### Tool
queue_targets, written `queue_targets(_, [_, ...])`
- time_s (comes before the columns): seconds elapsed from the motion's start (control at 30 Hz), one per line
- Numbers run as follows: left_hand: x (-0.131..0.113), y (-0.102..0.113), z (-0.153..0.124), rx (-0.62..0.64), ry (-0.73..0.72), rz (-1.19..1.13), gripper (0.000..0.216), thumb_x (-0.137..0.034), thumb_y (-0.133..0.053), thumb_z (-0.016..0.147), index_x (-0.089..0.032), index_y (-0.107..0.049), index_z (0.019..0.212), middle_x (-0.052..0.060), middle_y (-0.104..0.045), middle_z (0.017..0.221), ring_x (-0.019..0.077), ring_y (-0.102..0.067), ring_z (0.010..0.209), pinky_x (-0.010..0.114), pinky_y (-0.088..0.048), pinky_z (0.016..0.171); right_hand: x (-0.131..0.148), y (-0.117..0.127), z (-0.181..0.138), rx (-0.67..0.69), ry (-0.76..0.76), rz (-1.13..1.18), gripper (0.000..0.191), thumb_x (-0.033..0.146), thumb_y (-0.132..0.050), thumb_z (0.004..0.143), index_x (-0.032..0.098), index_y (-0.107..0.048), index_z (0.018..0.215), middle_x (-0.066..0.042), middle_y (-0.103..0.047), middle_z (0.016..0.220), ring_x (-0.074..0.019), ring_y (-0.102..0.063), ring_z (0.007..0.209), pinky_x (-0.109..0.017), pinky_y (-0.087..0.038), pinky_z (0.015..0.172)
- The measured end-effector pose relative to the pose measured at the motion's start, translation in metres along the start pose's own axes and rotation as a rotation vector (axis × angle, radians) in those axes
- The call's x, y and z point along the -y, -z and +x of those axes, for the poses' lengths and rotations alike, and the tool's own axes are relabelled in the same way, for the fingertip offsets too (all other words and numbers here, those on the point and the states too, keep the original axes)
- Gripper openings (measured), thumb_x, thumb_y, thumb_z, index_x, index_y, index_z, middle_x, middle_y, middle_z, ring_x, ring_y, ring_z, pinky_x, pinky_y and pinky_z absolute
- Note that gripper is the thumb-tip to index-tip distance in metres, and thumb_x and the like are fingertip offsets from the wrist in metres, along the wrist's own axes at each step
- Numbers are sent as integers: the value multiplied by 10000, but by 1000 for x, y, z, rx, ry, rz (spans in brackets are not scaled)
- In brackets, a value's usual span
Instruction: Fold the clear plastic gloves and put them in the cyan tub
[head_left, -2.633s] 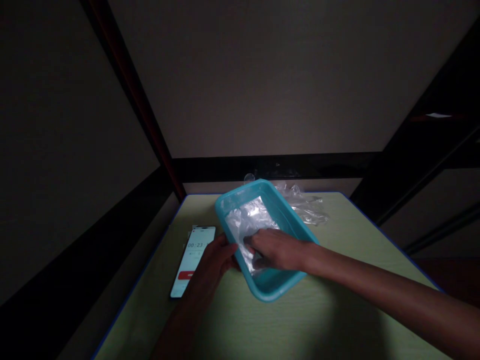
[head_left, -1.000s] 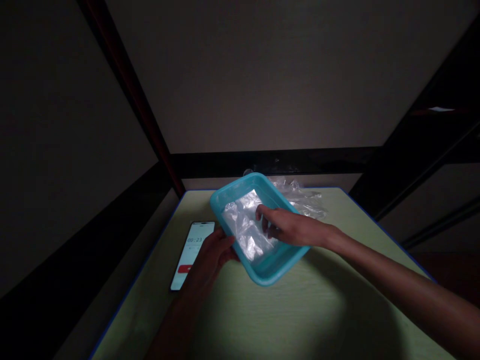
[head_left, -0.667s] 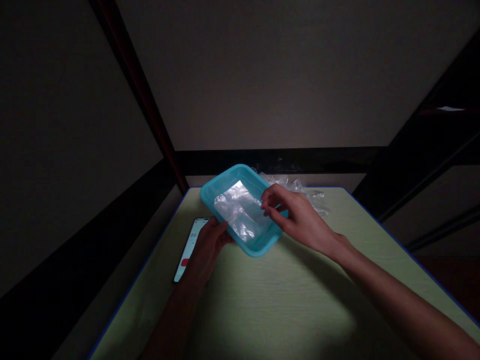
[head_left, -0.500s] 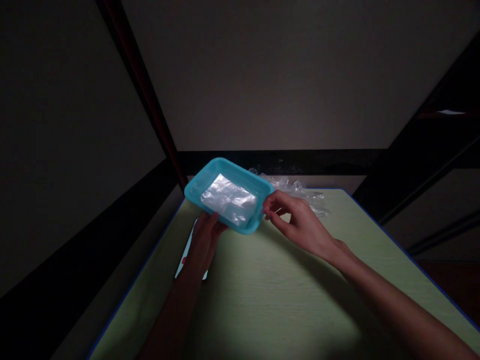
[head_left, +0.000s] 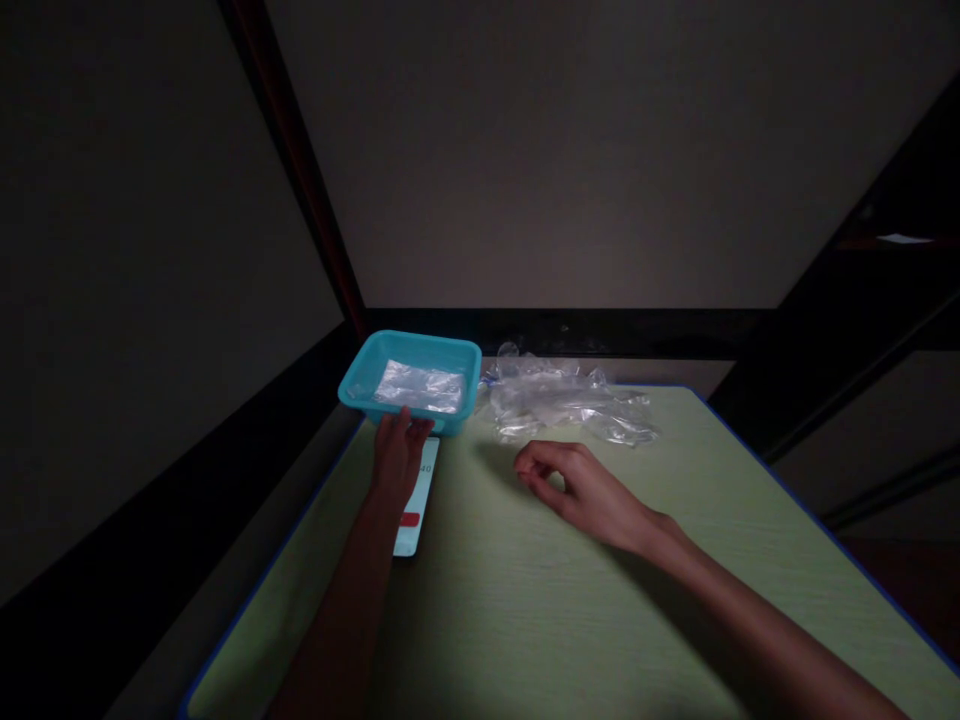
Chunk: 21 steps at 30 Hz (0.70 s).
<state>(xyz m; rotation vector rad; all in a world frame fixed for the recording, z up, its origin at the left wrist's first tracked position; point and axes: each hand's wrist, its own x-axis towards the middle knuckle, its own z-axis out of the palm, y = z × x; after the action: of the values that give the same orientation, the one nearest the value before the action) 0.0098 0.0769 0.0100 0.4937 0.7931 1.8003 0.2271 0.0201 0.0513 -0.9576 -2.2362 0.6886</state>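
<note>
A turquoise plastic tray (head_left: 469, 385) is at the back left of the table, with a folded clear plastic packet (head_left: 420, 386) lying inside it. My left hand (head_left: 396, 450) is at the tray's near side, fingers closed on its front rim. Over the middle of the table is my right hand (head_left: 577, 485), apart from the tray. Its fingers are curled in with the thumb close to the fingertips, and nothing shows between them. Crumpled clear plastic bags (head_left: 559, 400) lie just beyond the right hand.
A phone (head_left: 417, 500) with a lit screen lies partly behind my left hand and forearm. The pale green table (head_left: 510, 620) has a blue edge. A wall panel (head_left: 555, 150) rises behind the table, and another stands at the left.
The tray has moved left and away from me, going from tilted to roughly level, with my left hand at it. My right hand has come off the tray's right end and lower.
</note>
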Motion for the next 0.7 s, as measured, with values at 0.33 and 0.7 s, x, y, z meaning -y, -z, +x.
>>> queue_targets(0.33, [1,5,11,-103,-2,-23,222,-108,-664,747,-159,-486,624,-65,-571,528,67,-550,487,213,-514,565,0,-2,-4,115,11,-29,147,64,-454,808,170,-543,761,-15,-588,718,-129,-543,646,-237,-417,605])
queue_targets(0.7, [-2,2,8,-160,28,-25,301,-26,-564,782,-162,-434,547,-66,-542,464,64,-547,462,225,-527,596,2,4,-6,213,8,-98,143,85,-464,841,165,-580,812,-19,-606,750,-132,-559,673,-248,-421,625])
